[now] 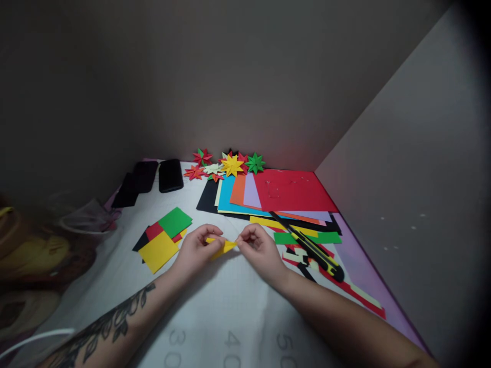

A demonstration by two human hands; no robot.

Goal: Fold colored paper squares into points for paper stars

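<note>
Head view: a small folded yellow paper piece point(221, 247) is pinched between both hands at the centre of the frame, just above the white surface point(230, 317); the left hand point(197, 250) is closed on its left end with fingertips together, and the right hand point(259, 248) is closed on its right tip. Square paper pieces point(163, 237) in green, red, yellow and black are stacked to the left of the hands; larger coloured sheets point(268, 197) are fanned out above and to the right, topped by a red one. A yellow-and-black utility knife point(307, 245) is laid diagonally over green and yellow scraps at right of centre. Folded paper stars point(230, 164) are clustered against the wall at upper centre; two dark flat objects point(157, 176) are seen to their left. No container is clearly made out.
</note>
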